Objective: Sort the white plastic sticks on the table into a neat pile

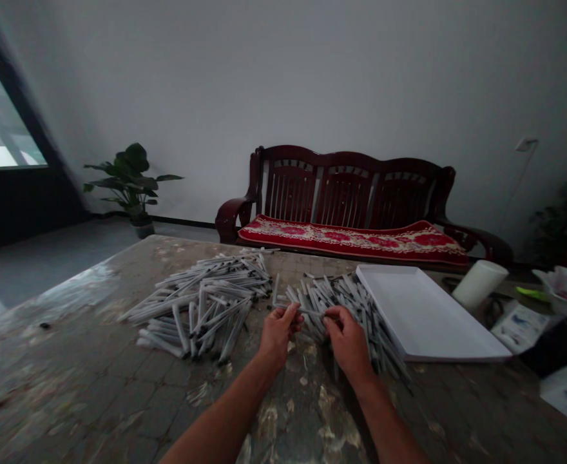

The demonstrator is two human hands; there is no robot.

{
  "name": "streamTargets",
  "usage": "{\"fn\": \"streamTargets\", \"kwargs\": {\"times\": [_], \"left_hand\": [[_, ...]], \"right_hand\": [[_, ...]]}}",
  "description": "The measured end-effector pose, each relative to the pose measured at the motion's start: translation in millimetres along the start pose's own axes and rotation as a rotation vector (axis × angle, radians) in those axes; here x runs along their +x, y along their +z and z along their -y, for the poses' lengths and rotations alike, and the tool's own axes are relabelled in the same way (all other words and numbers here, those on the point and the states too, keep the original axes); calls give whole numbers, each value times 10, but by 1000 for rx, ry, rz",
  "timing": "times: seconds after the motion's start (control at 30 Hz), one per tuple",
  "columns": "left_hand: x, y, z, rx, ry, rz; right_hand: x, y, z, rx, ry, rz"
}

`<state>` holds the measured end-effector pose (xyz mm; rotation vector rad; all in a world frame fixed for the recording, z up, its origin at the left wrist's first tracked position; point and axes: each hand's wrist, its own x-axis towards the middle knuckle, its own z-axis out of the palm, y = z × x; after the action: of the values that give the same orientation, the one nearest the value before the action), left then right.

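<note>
Between my two hands a thin pale pen lies level above the table. The fingers of my left hand pinch one end of it. My right hand is closed on the other end, and its fingertips partly hide that end. Left of my hands spreads a large heap of whitish, see-through pens with dark tips. A second heap of similar pens lies behind and under my right hand, reaching to the white tray.
A shallow white tray stands at the right on the patterned table. Past it are a white roll, a small printed box and a frilled bowl. A wooden bench with a red cover stands behind the table.
</note>
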<state>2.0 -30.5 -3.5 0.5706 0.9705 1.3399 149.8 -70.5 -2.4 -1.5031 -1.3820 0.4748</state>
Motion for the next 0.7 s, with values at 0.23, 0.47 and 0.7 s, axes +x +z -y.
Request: {"fn": "streamTargets", "kwargs": {"times": [0.23, 0.47, 0.7], "left_hand": [[-8, -2, -2, 2, 0, 30], [-6, 3, 5, 8, 0, 22], [11, -12, 15, 50, 18, 19]], "right_hand": [[5, 2, -24, -47, -19, 20], [9, -8, -12, -59, 7, -12], [9, -18, -5, -34, -14, -13]]}}
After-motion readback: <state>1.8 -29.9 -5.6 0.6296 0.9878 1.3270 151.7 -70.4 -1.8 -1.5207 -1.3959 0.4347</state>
